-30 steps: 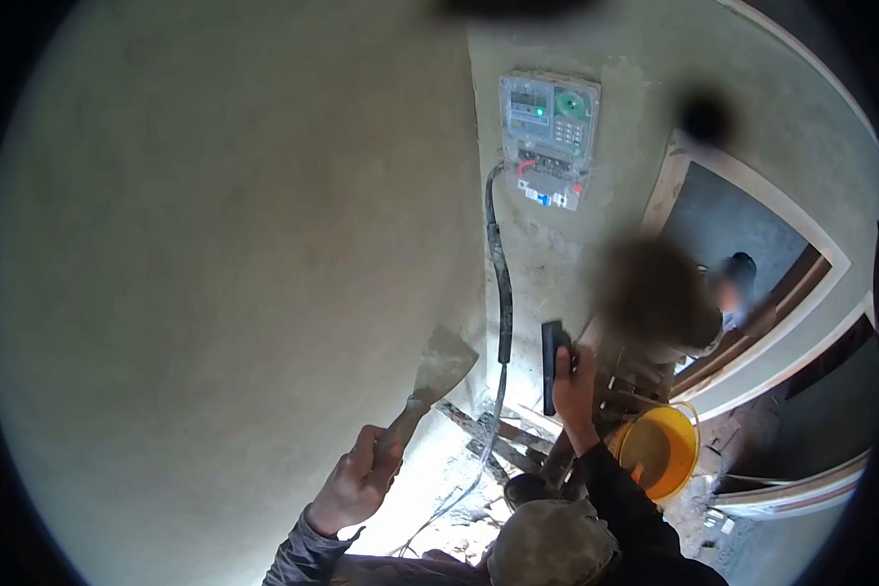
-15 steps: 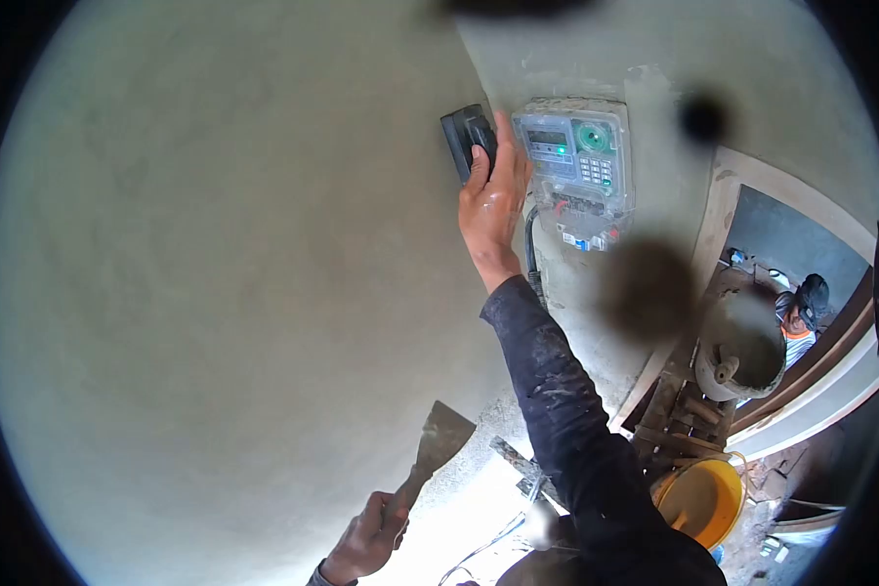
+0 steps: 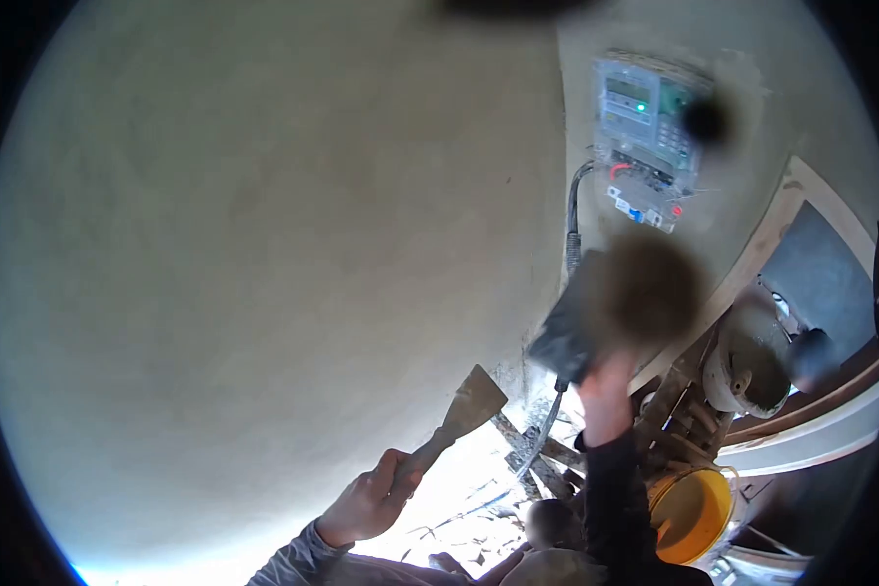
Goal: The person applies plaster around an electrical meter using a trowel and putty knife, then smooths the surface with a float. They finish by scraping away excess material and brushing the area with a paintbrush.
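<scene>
Left hand (image 3: 369,504) gripping scraper (image 3: 464,410) — right hand (image 3: 606,391) under dark float (image 3: 565,332).

I see the plastered wall (image 3: 264,225) wide open on the left and centre, bare surface all the way up. My left hand (image 3: 371,503) with the scraper (image 3: 469,405) sits low, free wall above it. Right side is tight: meter box (image 3: 645,137) sticks out of the wall, cable (image 3: 570,234) hangs below it, and my right hand (image 3: 606,396) holds a dark float (image 3: 566,327) just under that. Lower right is blocked by wood planks (image 3: 537,459), a yellow bucket (image 3: 693,508) and the door frame (image 3: 752,264).
</scene>
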A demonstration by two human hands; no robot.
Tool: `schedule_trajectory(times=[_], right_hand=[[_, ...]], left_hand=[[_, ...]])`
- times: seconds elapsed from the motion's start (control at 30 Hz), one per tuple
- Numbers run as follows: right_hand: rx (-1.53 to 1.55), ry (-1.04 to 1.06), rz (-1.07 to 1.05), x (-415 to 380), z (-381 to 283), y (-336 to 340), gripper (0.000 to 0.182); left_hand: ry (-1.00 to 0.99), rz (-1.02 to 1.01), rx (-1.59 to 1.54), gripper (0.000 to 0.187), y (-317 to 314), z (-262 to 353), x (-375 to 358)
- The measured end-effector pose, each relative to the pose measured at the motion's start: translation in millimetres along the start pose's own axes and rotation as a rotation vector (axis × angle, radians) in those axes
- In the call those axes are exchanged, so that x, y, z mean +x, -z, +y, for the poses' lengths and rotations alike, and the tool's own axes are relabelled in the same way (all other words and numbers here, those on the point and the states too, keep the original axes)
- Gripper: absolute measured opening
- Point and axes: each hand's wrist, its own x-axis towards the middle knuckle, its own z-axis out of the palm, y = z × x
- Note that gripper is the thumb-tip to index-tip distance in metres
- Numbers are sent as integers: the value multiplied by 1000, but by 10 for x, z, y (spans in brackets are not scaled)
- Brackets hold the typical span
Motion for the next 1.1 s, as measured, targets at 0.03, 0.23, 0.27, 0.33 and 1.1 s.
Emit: schedule_trajectory(times=[0.03, 0.23, 0.27, 0.33, 1.1], right_hand=[[-55, 132, 58, -92, -159, -59, 33], [-30, 60, -122, -241, 102, -216, 58], [33, -27, -86, -214, 168, -291, 63], [60, -48, 49, -144, 280, -421, 58], [-1295, 1605, 229, 2003, 295, -1406, 49]], left_hand=[[80, -31, -43, 20, 18, 7, 11], [117, -99, -59, 25, 35, -35, 68], [301, -105, -186, 27, 33, 11, 75], [312, -104, -174, 29, 22, 140, 85], [336, -166, -199, 32, -27, -40, 99]])
